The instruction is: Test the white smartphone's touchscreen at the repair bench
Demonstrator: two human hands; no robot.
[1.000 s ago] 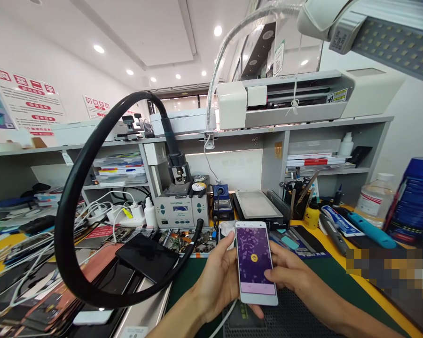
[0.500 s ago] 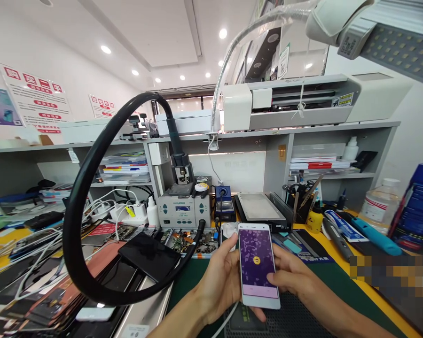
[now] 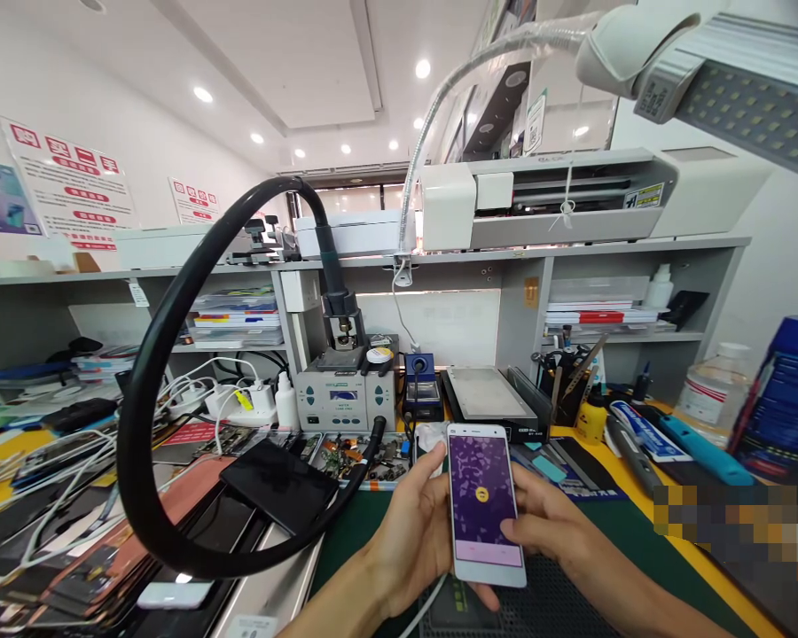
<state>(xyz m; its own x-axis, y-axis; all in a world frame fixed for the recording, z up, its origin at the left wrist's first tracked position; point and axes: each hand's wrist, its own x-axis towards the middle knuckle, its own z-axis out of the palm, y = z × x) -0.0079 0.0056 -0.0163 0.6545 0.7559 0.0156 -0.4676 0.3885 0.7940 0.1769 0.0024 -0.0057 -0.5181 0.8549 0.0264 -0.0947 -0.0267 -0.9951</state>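
A white smartphone [image 3: 484, 496] is held upright, its lit screen facing me with a purple patterned picture, a small yellow round icon and a pale pink band at the bottom. My left hand [image 3: 418, 523] cradles it from the left side and behind, fingertips showing under its lower edge. On the right side my right hand [image 3: 551, 525] grips the phone, its thumb on the lower right of the screen. The right fingers behind the phone are hidden. A white cable [image 3: 426, 607] runs below the left hand; its end is out of sight.
A thick black hose [image 3: 133, 390] loops up on the left from the grey hot-air station [image 3: 346, 399]. A black tablet-like panel [image 3: 279, 486] lies beside a parts tray [image 3: 349, 456]. Several phone parts pile up at left. Tools and bottles, including a yellow bottle [image 3: 592, 418], stand right.
The hands and phone sit very slightly lower and further left in view, with a small shift of the camera. The grip and the screen picture look the same.
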